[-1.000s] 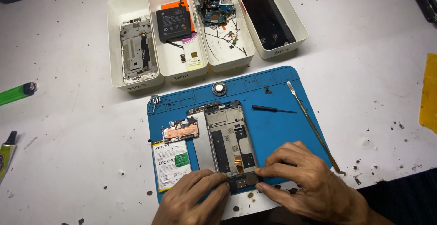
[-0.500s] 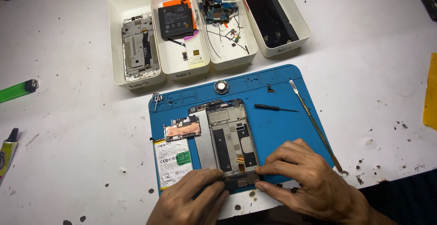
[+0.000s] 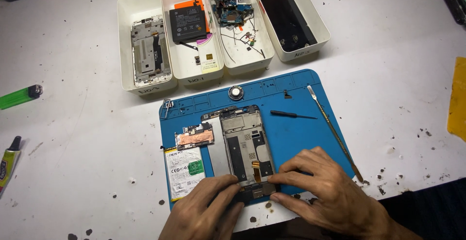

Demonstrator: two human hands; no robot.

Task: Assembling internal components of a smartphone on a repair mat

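both hands pinch the bottom end of the opened phone frame (image 3: pixel 246 148), left hand (image 3: pixel 206 213) and right hand (image 3: pixel 327 196) fingertips pressing in from each side, looks like that steadies it. it lies flat near the blue mat's (image 3: pixel 301 138) front edge, a bare metal shell with an orange flex strip. battery (image 3: pixel 184 169) and small board (image 3: pixel 195 136) lie just left.

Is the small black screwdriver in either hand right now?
No, the screwdriver lies on the blue mat, apart from both hands on the phone frame.

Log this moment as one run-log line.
left hand: fingers on phone frame bottom edge | right hand: pinching same edge | frame: flat on blue mat | nearby: battery, screwdriver
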